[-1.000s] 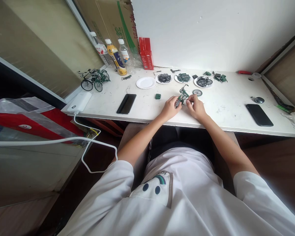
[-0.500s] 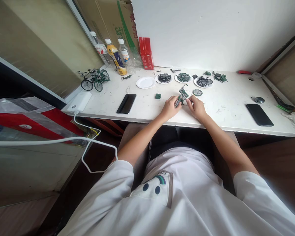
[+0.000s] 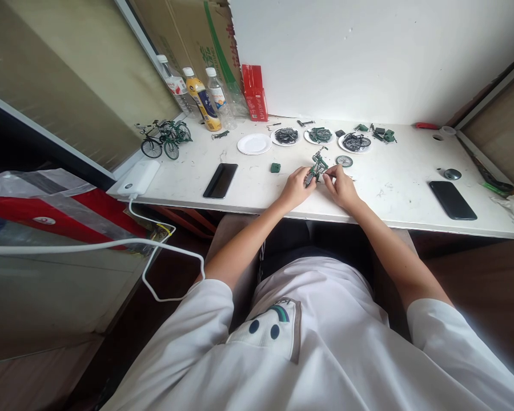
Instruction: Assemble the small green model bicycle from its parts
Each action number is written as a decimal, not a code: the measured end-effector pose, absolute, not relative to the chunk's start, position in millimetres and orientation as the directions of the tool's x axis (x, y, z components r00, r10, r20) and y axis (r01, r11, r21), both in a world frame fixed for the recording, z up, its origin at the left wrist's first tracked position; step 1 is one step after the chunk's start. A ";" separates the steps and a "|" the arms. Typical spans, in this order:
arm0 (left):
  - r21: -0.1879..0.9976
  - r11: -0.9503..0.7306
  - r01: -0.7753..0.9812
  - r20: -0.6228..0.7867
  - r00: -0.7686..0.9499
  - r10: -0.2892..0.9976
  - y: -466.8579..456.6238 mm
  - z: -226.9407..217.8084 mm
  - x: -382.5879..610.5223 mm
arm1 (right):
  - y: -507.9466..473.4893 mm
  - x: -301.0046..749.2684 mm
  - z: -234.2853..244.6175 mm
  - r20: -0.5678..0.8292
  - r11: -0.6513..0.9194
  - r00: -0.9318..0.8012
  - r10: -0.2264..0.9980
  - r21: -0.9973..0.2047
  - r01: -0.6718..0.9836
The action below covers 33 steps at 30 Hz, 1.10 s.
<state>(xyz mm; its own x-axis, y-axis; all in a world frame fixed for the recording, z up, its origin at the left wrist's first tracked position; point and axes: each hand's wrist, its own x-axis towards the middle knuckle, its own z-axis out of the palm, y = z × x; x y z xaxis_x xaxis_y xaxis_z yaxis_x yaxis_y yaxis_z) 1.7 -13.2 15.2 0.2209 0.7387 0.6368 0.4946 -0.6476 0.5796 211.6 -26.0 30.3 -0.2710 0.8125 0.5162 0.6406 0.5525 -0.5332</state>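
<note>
My left hand (image 3: 297, 187) is closed on the lower end of a green toy bicycle frame (image 3: 319, 164), whose handlebar points up and away from me. My right hand (image 3: 343, 188) is just to the right of the frame, thumb and index finger pinched close to it. Whatever small piece lies between those fingertips is too small to make out. A loose spoked toy wheel (image 3: 344, 161) lies flat on the white table (image 3: 257, 177) beyond my right hand. To the left of my left hand rests a small green block-like part (image 3: 275, 168).
Paper plates hold black parts (image 3: 286, 135), green parts (image 3: 320, 135) and wheels (image 3: 356, 141); another white plate (image 3: 254, 144) is beside them. Assembled toy bicycles (image 3: 165, 138) stand far left. Phones (image 3: 220, 180) (image 3: 453, 200), bottles (image 3: 202, 100), a red box (image 3: 255, 94) and a white power bank (image 3: 137, 178) surround the work.
The fingers of my right hand have shifted slightly and drawn together in a pinch beside the frame. My left hand and the toy bicycle frame have hardly moved.
</note>
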 end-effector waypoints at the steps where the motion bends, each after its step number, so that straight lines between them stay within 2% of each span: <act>1: 0.579 -0.647 0.495 0.635 0.224 0.739 -13.3 15.5 1.6 | -25.4 211.8 29.8 0.516 0.555 -0.273 0.812 -0.537 0.635; 19: 0.598 -0.652 0.467 0.623 0.241 0.744 -12.2 13.7 0.3 | -22.2 214.0 30.8 0.508 0.521 -0.258 0.822 -0.486 0.702; 33: 0.606 -0.652 0.456 0.631 0.222 0.743 -12.6 15.1 0.0 | -24.5 210.8 30.6 0.514 0.539 -0.273 0.813 -0.487 0.688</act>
